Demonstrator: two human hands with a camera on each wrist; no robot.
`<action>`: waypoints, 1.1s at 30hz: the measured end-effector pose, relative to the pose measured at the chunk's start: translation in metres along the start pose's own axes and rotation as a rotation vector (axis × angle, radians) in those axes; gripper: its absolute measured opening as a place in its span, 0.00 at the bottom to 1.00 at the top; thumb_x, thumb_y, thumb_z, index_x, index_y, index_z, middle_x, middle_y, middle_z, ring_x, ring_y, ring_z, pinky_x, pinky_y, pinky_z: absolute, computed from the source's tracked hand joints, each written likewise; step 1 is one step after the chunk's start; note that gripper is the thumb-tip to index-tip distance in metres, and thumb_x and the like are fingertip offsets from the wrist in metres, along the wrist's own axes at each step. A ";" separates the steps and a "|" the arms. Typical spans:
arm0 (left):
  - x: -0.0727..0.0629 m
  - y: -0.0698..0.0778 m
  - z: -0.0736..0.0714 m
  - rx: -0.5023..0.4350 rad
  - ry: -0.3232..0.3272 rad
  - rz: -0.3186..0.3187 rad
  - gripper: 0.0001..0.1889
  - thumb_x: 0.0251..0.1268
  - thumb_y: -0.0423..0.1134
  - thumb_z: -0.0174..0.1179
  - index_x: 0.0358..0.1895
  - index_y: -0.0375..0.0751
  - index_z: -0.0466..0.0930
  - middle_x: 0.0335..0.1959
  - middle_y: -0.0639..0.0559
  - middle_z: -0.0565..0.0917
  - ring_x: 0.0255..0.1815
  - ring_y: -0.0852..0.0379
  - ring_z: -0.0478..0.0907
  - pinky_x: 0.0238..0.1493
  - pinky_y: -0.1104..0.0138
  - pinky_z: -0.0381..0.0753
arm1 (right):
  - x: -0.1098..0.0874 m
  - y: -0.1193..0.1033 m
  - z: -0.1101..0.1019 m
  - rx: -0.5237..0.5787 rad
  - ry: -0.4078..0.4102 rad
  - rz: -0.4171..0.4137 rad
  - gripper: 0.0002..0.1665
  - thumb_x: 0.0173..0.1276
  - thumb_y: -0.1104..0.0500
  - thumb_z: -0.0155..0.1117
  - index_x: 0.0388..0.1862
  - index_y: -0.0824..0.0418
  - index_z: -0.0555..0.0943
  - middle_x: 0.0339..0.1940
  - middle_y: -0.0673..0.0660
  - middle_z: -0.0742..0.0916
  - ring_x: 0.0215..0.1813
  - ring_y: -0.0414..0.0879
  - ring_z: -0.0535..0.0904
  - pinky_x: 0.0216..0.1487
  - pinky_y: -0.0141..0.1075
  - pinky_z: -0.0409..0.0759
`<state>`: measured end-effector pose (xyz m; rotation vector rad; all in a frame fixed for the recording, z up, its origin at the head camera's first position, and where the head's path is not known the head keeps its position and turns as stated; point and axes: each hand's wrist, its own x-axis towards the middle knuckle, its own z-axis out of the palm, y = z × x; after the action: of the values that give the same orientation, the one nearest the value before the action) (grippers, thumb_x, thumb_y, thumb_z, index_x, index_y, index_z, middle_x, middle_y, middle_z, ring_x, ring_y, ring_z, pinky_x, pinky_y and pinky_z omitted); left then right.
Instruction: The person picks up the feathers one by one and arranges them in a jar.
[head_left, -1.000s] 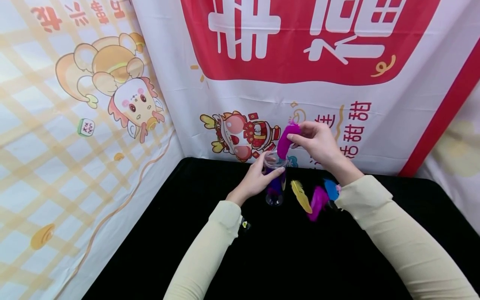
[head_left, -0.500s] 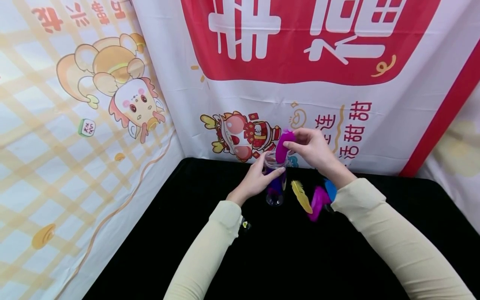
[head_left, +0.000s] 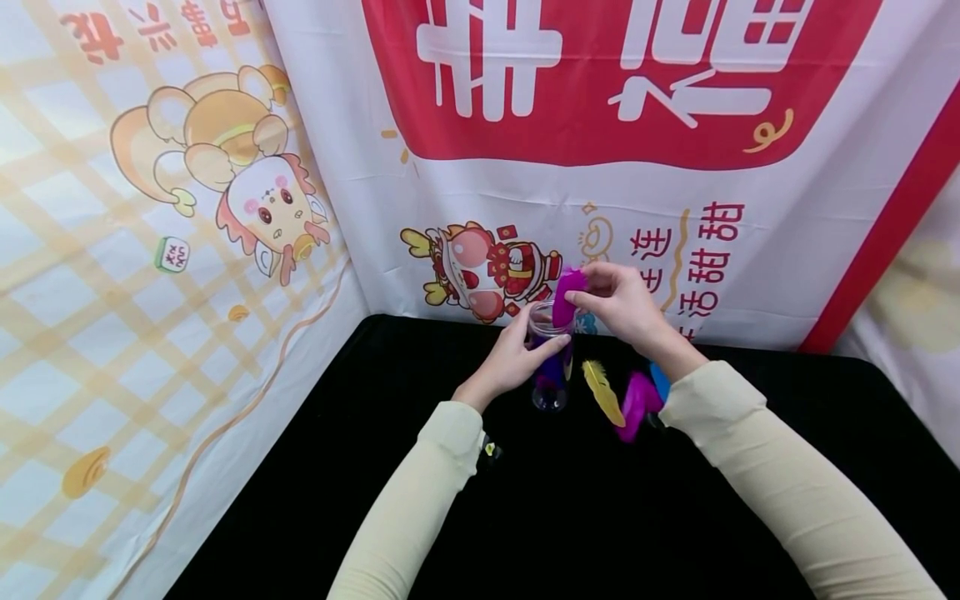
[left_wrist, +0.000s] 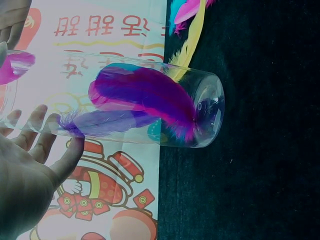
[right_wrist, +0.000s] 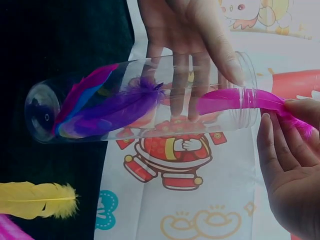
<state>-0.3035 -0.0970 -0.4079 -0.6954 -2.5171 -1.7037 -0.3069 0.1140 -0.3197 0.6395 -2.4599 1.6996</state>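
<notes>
My left hand [head_left: 517, 354] grips a clear plastic jar [head_left: 550, 398] near its open, threaded mouth, fingers around the far side and thumb across the front. Inside lie several feathers, among them a purple feather [right_wrist: 117, 107] and a magenta-and-blue one. Between thumb and fingers my right hand [head_left: 618, 300] pinches a magenta feather [head_left: 567, 300] just over the mouth. In the right wrist view, that feather's tip is through the neck and inside the jar, while its fluffy end stays by the fingers.
On the black tabletop [head_left: 570, 525], right of the jar, lie a yellow feather [head_left: 602, 392], a magenta feather [head_left: 637, 404] and a blue feather [head_left: 660, 380] partly behind the right sleeve. A small dark item [head_left: 491, 451] sits by the left cuff. Printed cloth walls [head_left: 450, 192] stand behind and at left.
My right hand has moved down and slightly left, lowering the magenta feather from above the jar into its mouth. The left hand and jar have stayed in place.
</notes>
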 end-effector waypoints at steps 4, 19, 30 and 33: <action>0.000 -0.001 0.000 0.002 0.005 0.007 0.35 0.69 0.61 0.63 0.75 0.58 0.62 0.63 0.59 0.78 0.64 0.63 0.75 0.66 0.59 0.75 | 0.000 0.001 0.001 -0.007 -0.018 0.005 0.17 0.71 0.57 0.72 0.52 0.67 0.84 0.47 0.64 0.90 0.42 0.46 0.87 0.43 0.33 0.84; 0.000 0.001 -0.001 0.004 -0.007 0.018 0.35 0.70 0.61 0.62 0.76 0.59 0.61 0.65 0.57 0.77 0.66 0.60 0.75 0.66 0.58 0.76 | 0.001 0.003 0.009 -0.014 -0.067 -0.001 0.13 0.69 0.61 0.72 0.49 0.67 0.86 0.44 0.63 0.90 0.44 0.47 0.84 0.46 0.32 0.81; -0.002 0.005 0.001 0.033 0.010 0.017 0.34 0.72 0.55 0.63 0.76 0.55 0.61 0.68 0.52 0.75 0.68 0.55 0.74 0.68 0.55 0.74 | -0.001 0.009 0.010 -0.084 -0.108 -0.022 0.11 0.68 0.64 0.72 0.47 0.67 0.86 0.41 0.62 0.89 0.43 0.50 0.83 0.42 0.33 0.80; -0.005 0.014 0.000 0.013 0.001 0.017 0.34 0.74 0.50 0.63 0.77 0.49 0.61 0.70 0.47 0.74 0.70 0.49 0.73 0.69 0.51 0.72 | -0.002 0.009 0.010 -0.077 -0.112 -0.035 0.11 0.68 0.64 0.71 0.47 0.69 0.86 0.41 0.63 0.89 0.42 0.48 0.83 0.41 0.32 0.80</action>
<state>-0.2935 -0.0948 -0.3969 -0.7127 -2.5120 -1.6798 -0.3068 0.1078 -0.3317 0.7842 -2.5584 1.5893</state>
